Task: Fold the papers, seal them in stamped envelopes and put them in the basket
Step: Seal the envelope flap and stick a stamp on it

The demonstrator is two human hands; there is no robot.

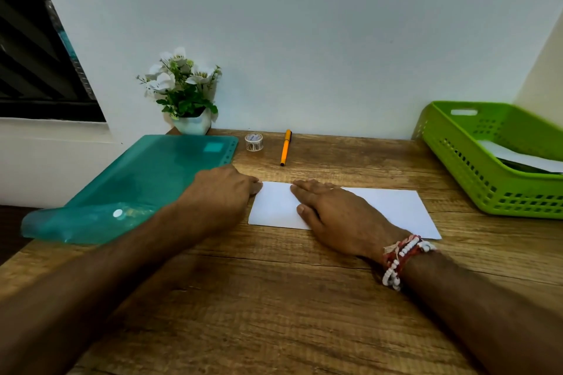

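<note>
**Paper** (390, 207): 1 white sheet, flat on the table (274, 298) at centre. It looks folded into a long strip, probably at the creasing stage.

**Left grip** (227, 189): at 9 o'clock of the sheet, fingers bent onto its left edge. Pinching or pressing, cannot tell.

**Right grip** (332, 210): released, fingers straight, palm flat on the sheet.

**Basket** (487, 189): green, at 3 o'clock. It holds white pieces, so some seem finished.

**Folder** (137, 179): at 9 o'clock.

**Tape** (253, 141), **pen** (285, 148): at 12 o'clock.

**Outstanding for this sheet:** envelope, sealing, basket. No envelope shows on the table.

Grained wooden desk (274, 298), matt white paper (390, 207), glossy plastic folder (146, 179)
</note>
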